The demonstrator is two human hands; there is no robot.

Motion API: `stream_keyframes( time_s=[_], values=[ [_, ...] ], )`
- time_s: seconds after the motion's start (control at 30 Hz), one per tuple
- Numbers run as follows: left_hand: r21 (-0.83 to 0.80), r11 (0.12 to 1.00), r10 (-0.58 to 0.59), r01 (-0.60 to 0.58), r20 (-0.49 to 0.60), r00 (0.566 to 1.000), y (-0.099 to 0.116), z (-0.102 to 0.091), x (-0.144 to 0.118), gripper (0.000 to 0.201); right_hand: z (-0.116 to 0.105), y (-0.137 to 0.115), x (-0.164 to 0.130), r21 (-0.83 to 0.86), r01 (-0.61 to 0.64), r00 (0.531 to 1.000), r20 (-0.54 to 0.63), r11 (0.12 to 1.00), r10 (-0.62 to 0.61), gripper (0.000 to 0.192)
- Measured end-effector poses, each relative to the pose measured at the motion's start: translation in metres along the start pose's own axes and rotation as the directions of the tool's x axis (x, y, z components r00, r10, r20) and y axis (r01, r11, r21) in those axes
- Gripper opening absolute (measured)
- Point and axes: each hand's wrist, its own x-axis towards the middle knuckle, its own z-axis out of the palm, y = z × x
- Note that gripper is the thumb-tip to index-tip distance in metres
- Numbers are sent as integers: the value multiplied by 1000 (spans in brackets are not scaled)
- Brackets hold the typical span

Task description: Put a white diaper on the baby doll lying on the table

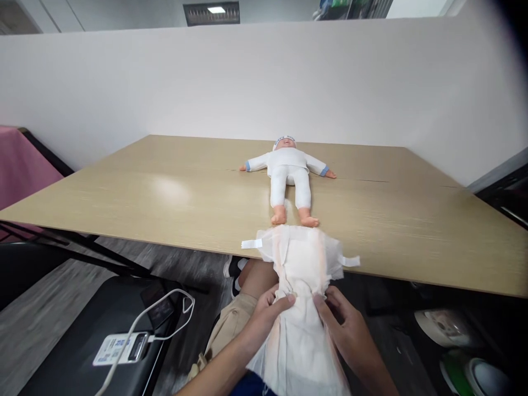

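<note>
An unfolded white diaper (303, 264) stretches from the table's front edge down over my lap, its two side tapes spread outward. My left hand (274, 308) pinches its left edge at the narrow middle, thumb on top. On the opposite edge my right hand (340, 313) grips it the same way, with some fingers hidden beneath. Past the diaper's far end a baby doll (291, 170) lies on its back, arms out wide and feet toward me. It wears a white top and trousers with blue cuffs and a white headband.
The wooden table (185, 192) meets a white partition (231, 82). Left below, a black seat (74, 330) carries a white device (119, 349) with a cable (140, 319). Pink cloth (25, 165) hangs at far left. Round containers (474, 374) stand below right.
</note>
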Motion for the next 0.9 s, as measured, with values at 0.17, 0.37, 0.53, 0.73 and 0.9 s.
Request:
stream_keyframes(
  time_s=[0.17,0.37,0.53,0.73,0.9],
  values=[
    [-72,997,15,-12,42,999,-5,6,-10,56,-8,-12,1,-484,152,841,-395,862,-370,49],
    [95,987,118,-126,80,990,2,15,-7,59,8,-50,49,-603,609,731,175,515,-660,41],
    [644,714,119,-275,276,954,47,-6,0,43,18,-48,96,-646,654,736,423,394,-528,55],
    [817,141,129,-559,545,829,157,-25,19,31,9,-42,111,-647,682,708,467,341,-529,57],
    [732,-247,187,-635,679,710,230,-29,75,30,-1,-49,115,-599,725,676,522,340,-521,59]
  ],
)
